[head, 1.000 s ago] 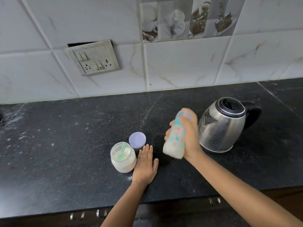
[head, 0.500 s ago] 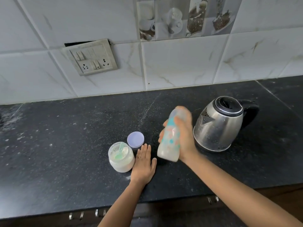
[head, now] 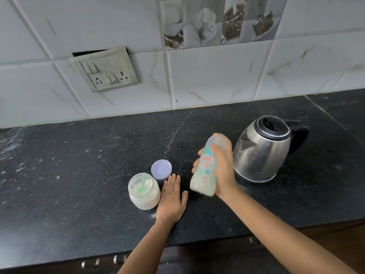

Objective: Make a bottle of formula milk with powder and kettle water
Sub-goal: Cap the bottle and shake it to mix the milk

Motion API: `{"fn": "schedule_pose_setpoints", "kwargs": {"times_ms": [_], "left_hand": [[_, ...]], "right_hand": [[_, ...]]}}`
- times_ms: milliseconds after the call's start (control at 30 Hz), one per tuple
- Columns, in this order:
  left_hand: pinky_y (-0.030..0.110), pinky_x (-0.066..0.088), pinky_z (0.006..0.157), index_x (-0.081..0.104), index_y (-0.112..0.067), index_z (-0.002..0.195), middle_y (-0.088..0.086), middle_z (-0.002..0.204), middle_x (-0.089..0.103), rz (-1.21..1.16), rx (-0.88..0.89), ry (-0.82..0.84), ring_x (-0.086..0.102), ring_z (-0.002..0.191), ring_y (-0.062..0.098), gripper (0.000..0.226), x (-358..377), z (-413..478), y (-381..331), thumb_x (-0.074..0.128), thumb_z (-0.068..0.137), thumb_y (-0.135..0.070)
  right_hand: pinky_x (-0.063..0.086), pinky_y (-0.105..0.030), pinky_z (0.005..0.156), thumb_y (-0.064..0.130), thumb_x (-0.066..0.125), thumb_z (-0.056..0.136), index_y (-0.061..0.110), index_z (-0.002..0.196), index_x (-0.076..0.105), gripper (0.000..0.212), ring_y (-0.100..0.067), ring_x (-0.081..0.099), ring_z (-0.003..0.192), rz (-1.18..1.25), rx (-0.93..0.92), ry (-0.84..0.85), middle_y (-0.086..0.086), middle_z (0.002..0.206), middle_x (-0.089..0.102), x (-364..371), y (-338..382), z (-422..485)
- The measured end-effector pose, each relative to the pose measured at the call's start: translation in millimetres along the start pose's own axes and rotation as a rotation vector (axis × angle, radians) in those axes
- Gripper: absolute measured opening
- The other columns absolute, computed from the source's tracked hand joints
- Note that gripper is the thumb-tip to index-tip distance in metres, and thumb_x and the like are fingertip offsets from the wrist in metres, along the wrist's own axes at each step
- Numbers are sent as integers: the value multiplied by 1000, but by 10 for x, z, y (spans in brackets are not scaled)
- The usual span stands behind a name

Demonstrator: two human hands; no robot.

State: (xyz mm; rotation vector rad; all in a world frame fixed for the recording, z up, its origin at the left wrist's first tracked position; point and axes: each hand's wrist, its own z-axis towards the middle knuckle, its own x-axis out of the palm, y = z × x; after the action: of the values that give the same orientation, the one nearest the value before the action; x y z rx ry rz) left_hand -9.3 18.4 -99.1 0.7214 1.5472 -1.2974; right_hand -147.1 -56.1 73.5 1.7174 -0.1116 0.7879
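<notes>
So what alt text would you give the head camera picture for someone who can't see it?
A person's right hand holds a tilted baby bottle of milky liquid above a dark counter, beside a steel kettle. The left hand lies flat next to an open jar of powder, its lid behind.

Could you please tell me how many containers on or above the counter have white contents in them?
2. The open powder jar stands on the counter beside the flat left hand; the baby bottle of milky liquid is held above the counter in the right hand. The kettle's inside is hidden.
</notes>
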Motion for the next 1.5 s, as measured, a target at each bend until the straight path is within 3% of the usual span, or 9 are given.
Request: {"fn": "schedule_pose_setpoints", "kwargs": {"times_ms": [267, 433, 600, 733, 900, 1033, 1200, 1367, 1500], "left_hand": [[27, -9, 119, 10, -14, 154, -3, 160, 1, 13, 1, 8, -4, 149, 15, 65, 46, 34, 44, 28, 100, -44], [26, -9, 118, 14, -11, 153, 4, 161, 9, -25, -8, -44, -1, 149, 14, 61, -13, 3, -21, 30, 101, -40], [28, -10, 118, 10, -12, 154, 5, 162, 5, 27, 6, 2, -3, 149, 15, 64, 34, 35, 23, 29, 100, -42], [27, -8, 119, 14, -9, 153, 6, 162, 8, -11, -5, -26, 0, 149, 16, 61, -19, 21, -29, 30, 101, -38], [30, -5, 120, 12, -12, 154, 5, 162, 7, 12, 0, 12, -2, 149, 15, 65, 3, 23, 15, 27, 99, -42], [26, -11, 117, 13, -10, 153, 6, 162, 8, 15, -8, -9, -2, 149, 15, 65, -26, 17, -22, 21, 98, -43], [27, -12, 117, 9, -11, 154, 6, 162, 5, 38, 1, 14, -4, 149, 15, 66, 5, 18, 10, 24, 99, -43], [27, -10, 118, 13, -10, 153, 5, 162, 7, 2, -13, -4, -2, 149, 15, 62, -50, 7, -39, 24, 100, -41], [29, -9, 119, 8, -12, 154, 5, 162, 4, 65, -4, 40, -5, 149, 16, 66, 15, 23, 24, 23, 99, -44]], "right_hand": [[50, -36, 49, 18, 54, 82, 22, 121, 45, 41, -29, 53, 50, -113, -57, 138, -14, 77, 56, 93, -11, -78], [48, -30, 48, 35, 66, 68, 10, 123, 41, 65, -23, 54, 48, 147, 51, -55, -11, 74, 51, 64, 121, 203], [49, -35, 50, 22, 55, 81, 18, 119, 46, 39, -29, 54, 52, -124, 21, 112, -15, 77, 55, 118, 34, -83], [48, -29, 48, 36, 60, 74, 11, 112, 45, 48, -22, 54, 47, 140, 59, -121, -8, 70, 52, 73, 192, 168], [51, -37, 49, 20, 54, 82, 23, 124, 43, 43, -30, 54, 53, -130, -27, 104, -13, 80, 57, 127, 76, -100], [50, -35, 51, 27, 57, 80, 19, 131, 42, 54, -26, 56, 53, 49, 3, -86, -10, 79, 57, 127, 172, 188], [50, -36, 49, 18, 53, 82, 25, 123, 44, 42, -30, 53, 52, -168, -22, 142, -14, 80, 55, 148, 37, -77], [48, -28, 48, 38, 61, 72, 4, 114, 45, 57, -20, 54, 48, 179, 95, -128, -10, 76, 49, 82, 30, 187], [50, -36, 51, 22, 55, 82, 20, 125, 45, 44, -30, 55, 56, -99, 18, 20, -19, 86, 53, 127, -63, -37]]}}
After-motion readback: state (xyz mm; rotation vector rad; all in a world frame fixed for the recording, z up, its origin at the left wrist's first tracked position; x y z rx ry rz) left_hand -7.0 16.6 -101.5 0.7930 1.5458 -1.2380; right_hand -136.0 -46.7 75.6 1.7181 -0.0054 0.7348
